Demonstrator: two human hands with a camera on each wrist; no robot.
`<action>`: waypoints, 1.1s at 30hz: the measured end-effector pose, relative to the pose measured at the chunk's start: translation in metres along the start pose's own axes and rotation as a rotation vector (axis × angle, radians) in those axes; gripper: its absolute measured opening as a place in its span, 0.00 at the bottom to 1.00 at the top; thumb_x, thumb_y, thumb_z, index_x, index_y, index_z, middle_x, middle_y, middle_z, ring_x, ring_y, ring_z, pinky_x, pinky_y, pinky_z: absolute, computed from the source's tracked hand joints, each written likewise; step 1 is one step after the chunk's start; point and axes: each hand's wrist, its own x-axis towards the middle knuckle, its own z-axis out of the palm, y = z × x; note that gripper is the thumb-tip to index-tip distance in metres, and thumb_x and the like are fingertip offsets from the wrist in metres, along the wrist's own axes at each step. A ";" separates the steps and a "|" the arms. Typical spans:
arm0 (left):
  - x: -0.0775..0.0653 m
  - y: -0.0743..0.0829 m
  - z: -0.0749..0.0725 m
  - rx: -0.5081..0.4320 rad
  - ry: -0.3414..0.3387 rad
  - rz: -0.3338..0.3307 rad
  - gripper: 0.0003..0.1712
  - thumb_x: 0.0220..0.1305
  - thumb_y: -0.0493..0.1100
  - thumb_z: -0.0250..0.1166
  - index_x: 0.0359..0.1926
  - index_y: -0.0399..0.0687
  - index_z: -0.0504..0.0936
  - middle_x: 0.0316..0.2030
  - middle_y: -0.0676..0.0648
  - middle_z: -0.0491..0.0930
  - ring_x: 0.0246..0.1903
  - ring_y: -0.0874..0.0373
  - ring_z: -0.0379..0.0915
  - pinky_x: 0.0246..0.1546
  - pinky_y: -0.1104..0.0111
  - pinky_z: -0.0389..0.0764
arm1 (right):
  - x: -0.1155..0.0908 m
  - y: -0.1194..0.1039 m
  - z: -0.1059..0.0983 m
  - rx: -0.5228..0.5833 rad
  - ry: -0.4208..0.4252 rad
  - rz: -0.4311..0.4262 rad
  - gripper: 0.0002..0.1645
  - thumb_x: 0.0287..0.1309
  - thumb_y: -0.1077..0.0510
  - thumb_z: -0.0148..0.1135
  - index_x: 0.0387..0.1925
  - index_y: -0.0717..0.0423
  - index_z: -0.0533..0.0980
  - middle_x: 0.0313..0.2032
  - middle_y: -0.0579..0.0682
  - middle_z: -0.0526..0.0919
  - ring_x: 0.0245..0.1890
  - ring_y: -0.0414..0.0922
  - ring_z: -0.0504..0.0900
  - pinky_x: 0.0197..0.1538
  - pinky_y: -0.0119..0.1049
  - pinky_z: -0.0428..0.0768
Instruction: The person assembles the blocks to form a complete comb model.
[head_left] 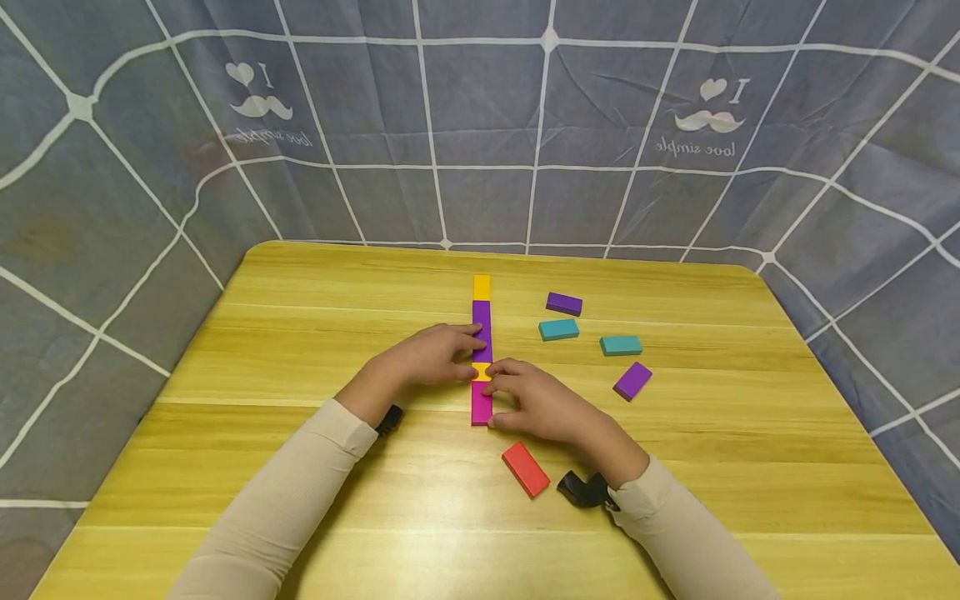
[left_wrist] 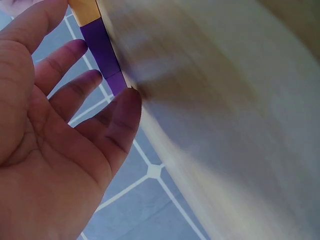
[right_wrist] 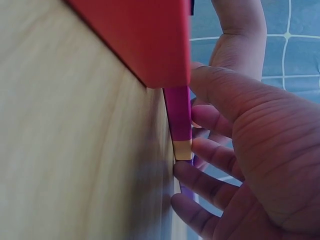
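A straight row of flat blocks runs away from me on the table: a magenta block [head_left: 482, 404] nearest, a yellow block [head_left: 482, 372], a purple stretch [head_left: 482, 315] with a seam visible in the left wrist view, and a yellow block [head_left: 482, 287] at the far end. My left hand [head_left: 437, 354] lies along the row's left side, its fingertips at the purple stretch and the nearer yellow block. From the right side, my right hand [head_left: 547, 402] touches the magenta and nearer yellow blocks with loosely bent fingers, its thumb by the magenta block's near corner.
A red block [head_left: 526, 470] lies nearer me, beside my right wrist. To the right of the row are two teal blocks [head_left: 558, 329] and two purple blocks [head_left: 633, 381]. The wooden table [head_left: 337, 283] meets a grey checked curtain [head_left: 487, 108] at its back.
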 end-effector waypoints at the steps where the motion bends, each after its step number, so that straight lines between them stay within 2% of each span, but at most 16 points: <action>1: 0.000 0.000 0.000 0.002 0.002 -0.001 0.30 0.67 0.48 0.66 0.67 0.44 0.74 0.73 0.43 0.59 0.70 0.43 0.58 0.70 0.53 0.59 | 0.000 0.000 0.000 -0.001 0.000 0.001 0.23 0.59 0.46 0.69 0.53 0.51 0.80 0.63 0.49 0.72 0.64 0.47 0.70 0.67 0.42 0.68; 14: 0.001 0.001 0.000 0.033 0.014 0.002 0.30 0.66 0.49 0.66 0.66 0.44 0.75 0.72 0.42 0.61 0.69 0.43 0.60 0.70 0.53 0.60 | -0.001 0.000 0.000 -0.007 0.010 -0.001 0.23 0.59 0.48 0.69 0.54 0.52 0.80 0.62 0.49 0.73 0.64 0.47 0.70 0.67 0.43 0.69; 24: 0.000 0.002 0.000 0.030 0.011 0.005 0.30 0.67 0.49 0.66 0.67 0.44 0.75 0.73 0.43 0.61 0.69 0.42 0.60 0.70 0.53 0.60 | -0.001 -0.001 -0.001 0.000 0.001 0.018 0.23 0.59 0.47 0.69 0.55 0.51 0.80 0.62 0.47 0.73 0.64 0.46 0.70 0.67 0.41 0.69; 33: -0.001 0.003 0.000 0.015 0.002 -0.007 0.32 0.67 0.50 0.66 0.68 0.44 0.73 0.74 0.42 0.58 0.71 0.42 0.57 0.70 0.53 0.58 | -0.003 -0.001 0.000 0.003 0.026 -0.007 0.24 0.59 0.48 0.69 0.56 0.51 0.80 0.63 0.49 0.72 0.65 0.47 0.70 0.67 0.42 0.68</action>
